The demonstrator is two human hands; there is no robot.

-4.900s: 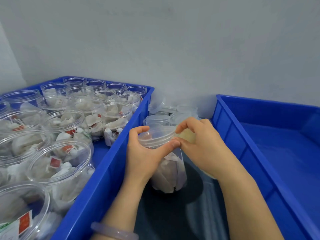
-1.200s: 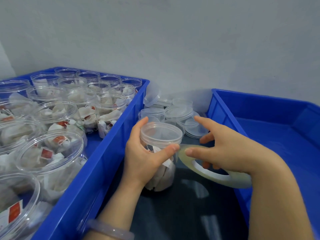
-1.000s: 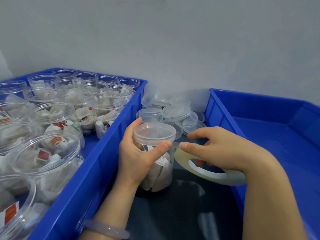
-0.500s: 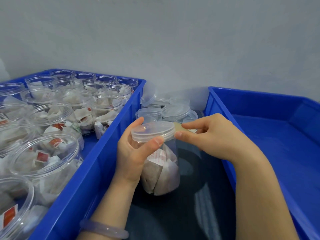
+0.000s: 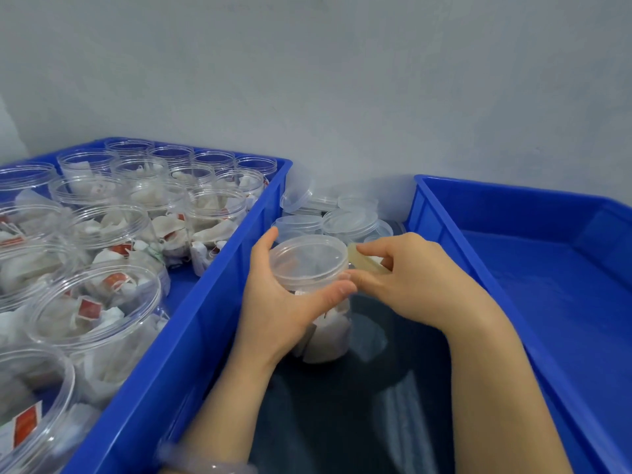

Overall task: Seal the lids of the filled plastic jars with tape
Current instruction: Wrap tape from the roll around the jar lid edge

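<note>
A clear plastic jar [image 5: 325,333] filled with white sachets stands on the dark table between two blue crates, its clear lid [image 5: 307,256] on top. My left hand [image 5: 280,299] grips the jar just below the lid, thumb across the front. My right hand [image 5: 410,278] holds a yellowish roll of tape [image 5: 362,261] against the right side of the lid rim, fingers curled round the roll. Most of the roll is hidden by that hand.
The left blue crate [image 5: 219,302] holds several open jars of sachets [image 5: 99,302]. Loose clear lids [image 5: 349,220] lie stacked by the wall behind the jar. The right blue crate [image 5: 444,241] shows only its bare floor. Dark table [image 5: 359,422] lies between them.
My right hand lifted the tape roll from table height up to the lid rim and pressed it there. My left hand kept its grip on the jar throughout.
</note>
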